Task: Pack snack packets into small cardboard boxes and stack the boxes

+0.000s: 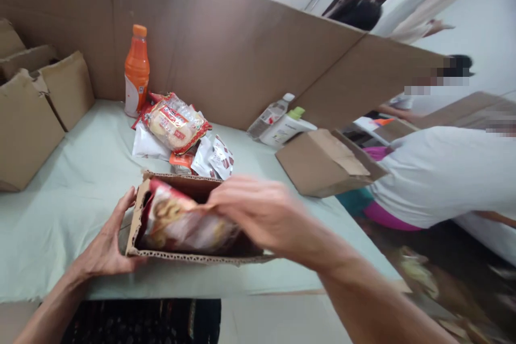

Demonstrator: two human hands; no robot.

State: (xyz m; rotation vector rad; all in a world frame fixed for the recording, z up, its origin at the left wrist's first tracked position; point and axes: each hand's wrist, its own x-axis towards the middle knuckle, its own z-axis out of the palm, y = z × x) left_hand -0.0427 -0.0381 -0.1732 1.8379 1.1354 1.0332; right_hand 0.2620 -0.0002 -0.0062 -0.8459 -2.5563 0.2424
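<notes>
An open cardboard box [135, 226] sits at the front edge of the cloth-covered table. My left hand [107, 242] grips its left end, with the thumb at the front and the fingers along the side. Inside the box lies a red and white snack packet [177, 220] with a food picture on it. My right hand [258, 209], smeared by motion, reaches over the box's right part with its fingers pinched at the packet's upper edge. That hand hides the right end of the box and part of the packet.
Behind the box stand an orange drink bottle [137, 72], a red-edged snack bag [175, 123] and small white sachets [217, 156]. Farther right lean a clear bottle [270, 116] and a white green-capped bottle [286, 128], beside another box [310, 164]. More boxes [30, 123] stand left. People are beyond the cardboard wall.
</notes>
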